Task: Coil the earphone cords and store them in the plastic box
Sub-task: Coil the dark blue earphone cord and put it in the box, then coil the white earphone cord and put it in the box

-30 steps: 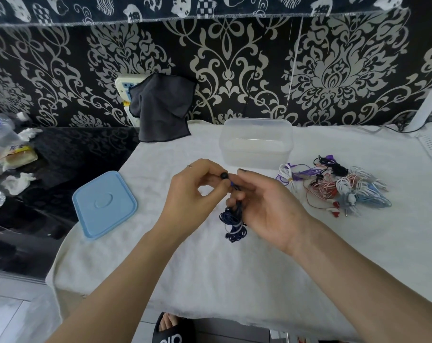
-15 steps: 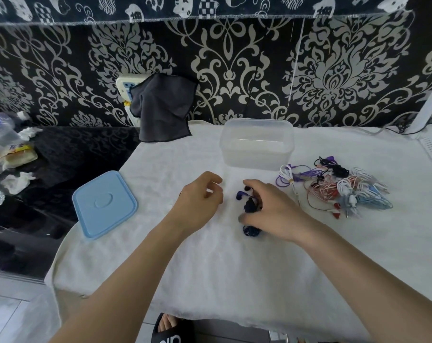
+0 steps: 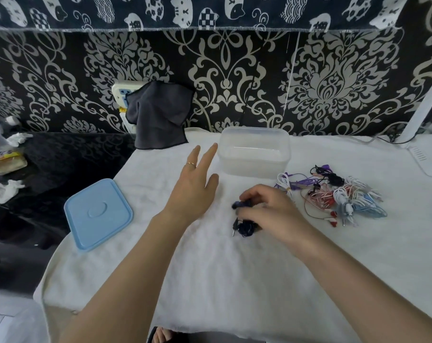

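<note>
A clear plastic box stands open and empty at the back of the white-covered table. My right hand curls over a coiled dark blue earphone cord on the cloth, pinching its upper end. My left hand is stretched out with straight fingers toward the box's left side, its fingertips close to the rim, holding nothing. A tangle of purple, red, white and light blue earphone cords lies to the right of the box.
The box's light blue lid lies at the table's left edge. A dark grey cloth hangs over the back left corner. A white device sits at the far right. A black counter with wrappers is left of the table.
The dark blue cord went from held up between both hands down onto the cloth under my right hand. My left hand let go, opened and reached forward toward the box.
</note>
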The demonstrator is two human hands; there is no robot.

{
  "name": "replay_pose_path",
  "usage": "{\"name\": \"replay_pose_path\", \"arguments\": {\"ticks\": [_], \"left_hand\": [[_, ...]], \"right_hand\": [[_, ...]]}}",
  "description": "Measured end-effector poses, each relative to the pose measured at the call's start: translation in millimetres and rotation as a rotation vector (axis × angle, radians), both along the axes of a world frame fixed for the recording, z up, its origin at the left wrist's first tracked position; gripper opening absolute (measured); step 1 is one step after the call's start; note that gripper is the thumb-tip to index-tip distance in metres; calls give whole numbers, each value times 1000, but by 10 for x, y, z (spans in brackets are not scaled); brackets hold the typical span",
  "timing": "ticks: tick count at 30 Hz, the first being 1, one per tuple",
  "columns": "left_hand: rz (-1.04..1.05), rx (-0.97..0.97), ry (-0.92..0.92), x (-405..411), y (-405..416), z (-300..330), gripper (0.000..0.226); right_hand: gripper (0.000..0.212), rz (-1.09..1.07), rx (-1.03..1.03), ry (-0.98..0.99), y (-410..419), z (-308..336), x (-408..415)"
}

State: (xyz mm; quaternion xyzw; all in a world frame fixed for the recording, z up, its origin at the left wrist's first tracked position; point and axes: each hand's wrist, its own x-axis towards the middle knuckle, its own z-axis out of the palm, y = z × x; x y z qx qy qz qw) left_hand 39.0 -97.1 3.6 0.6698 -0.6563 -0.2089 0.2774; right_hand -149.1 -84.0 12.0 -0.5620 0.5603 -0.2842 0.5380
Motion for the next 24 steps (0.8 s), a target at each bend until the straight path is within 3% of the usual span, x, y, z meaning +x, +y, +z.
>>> {"name": "replay_pose_path", "arguments": {"ticks": [2, 6, 13, 16, 20, 24], "left_hand": [[-21, 0, -8, -41, -74, -7, 62], [-27, 7, -40, -83, -223, -32, 48], [-3, -104, -5, -140, -345, -75, 28], [37, -115, 8, -167, -386, -77, 24], [69, -122, 32, -194, -403, -75, 22], [83, -136, 42, -187, -421, -75, 21]], "right_hand": [[22, -23, 129, -293, -40, 264, -40], [26, -1, 30, -345, -420, 766, -40], [17, -93, -57, 55, -1274, 763, 252], [12, -44, -60, 253, -1500, 493, 369], [23, 64, -32, 576, -1620, 248, 528], [19, 99, -16, 712, -1647, 143, 673]]}}
